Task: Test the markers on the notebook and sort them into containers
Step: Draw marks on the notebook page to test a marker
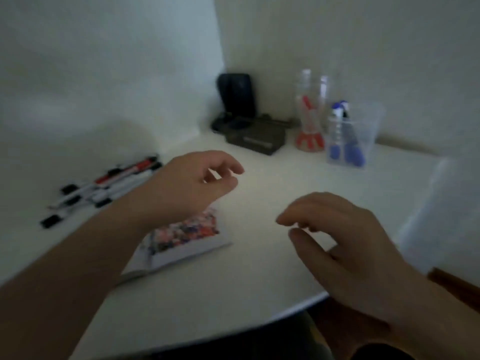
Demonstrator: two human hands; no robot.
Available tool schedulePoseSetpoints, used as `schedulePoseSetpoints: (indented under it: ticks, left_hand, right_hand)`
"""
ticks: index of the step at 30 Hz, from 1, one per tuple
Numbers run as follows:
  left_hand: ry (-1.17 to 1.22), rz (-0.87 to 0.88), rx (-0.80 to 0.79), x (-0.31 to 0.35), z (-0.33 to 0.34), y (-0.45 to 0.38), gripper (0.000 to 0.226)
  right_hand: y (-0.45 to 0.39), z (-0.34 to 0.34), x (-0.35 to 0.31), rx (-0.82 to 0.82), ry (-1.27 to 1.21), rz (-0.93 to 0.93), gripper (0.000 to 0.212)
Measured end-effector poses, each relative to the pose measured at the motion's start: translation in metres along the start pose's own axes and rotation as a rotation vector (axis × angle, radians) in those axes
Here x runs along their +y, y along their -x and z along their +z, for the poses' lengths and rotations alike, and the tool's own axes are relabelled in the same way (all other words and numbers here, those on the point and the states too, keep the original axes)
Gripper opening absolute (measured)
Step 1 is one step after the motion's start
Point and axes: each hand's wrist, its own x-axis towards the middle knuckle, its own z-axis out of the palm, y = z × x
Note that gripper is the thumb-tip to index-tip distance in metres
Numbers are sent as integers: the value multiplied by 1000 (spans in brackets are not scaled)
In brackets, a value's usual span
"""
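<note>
Both hands hang empty over a white bench [259, 178] in a dim, blurred view. Nearest the camera, the right hand [345, 245] hovers palm down above the bench's near curved edge, its grip apart, fingers loosely curled with thumb and forefinger not meeting. The left hand [192, 185] is raised farther in, over the notebook [181, 240], its grip also apart and holding nothing, fingers bent with a small gap to the thumb.

That notebook lies flat on the bench under the left wrist, its cover a busy pattern of red, blue and white. To the left of it, well apart from the hands, a loose bunch of markers [104, 188] lies on the bench, white barrels with black caps and one with red on it.

At the back right stand two clear containers side by side: a tall bottle-shaped one [310, 110] holding red markers, and a clear cup [355, 133] holding blue ones. Left of these, in the corner, sit a dark upright object [237, 93] and a dark box [255, 139]; blur hides what they are.

Pale bare walls [104, 61] meet in that corner. Brown floor [454, 281] shows past the bench's right edge.
</note>
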Motion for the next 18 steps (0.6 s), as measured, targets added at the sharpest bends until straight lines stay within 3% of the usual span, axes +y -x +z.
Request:
schedulePoseSetpoints:
  ticks: [5, 8, 14, 16, 18]
  left_hand:
    - [-391, -357, 201, -156, -61, -10, 7]
    - [-499, -465, 209, -205, -76, 6, 9]
    - [-600, -413, 121, -242, -65, 14, 32]
    - [-744, -260, 259, -240, -63, 13, 39]
    - [-692, -52, 470, -215, -61, 17, 45]
  right_hand:
    - [-131, 106, -8, -401, 98, -5, 27]
    - [-173, 161, 1, -557, 244, 50, 29]
    - [-174, 194, 17, -419, 43, 215, 20]
    - [-172, 188, 17, -333, -45, 245, 18]
    - [-173, 180, 14, -256, -152, 279, 10]
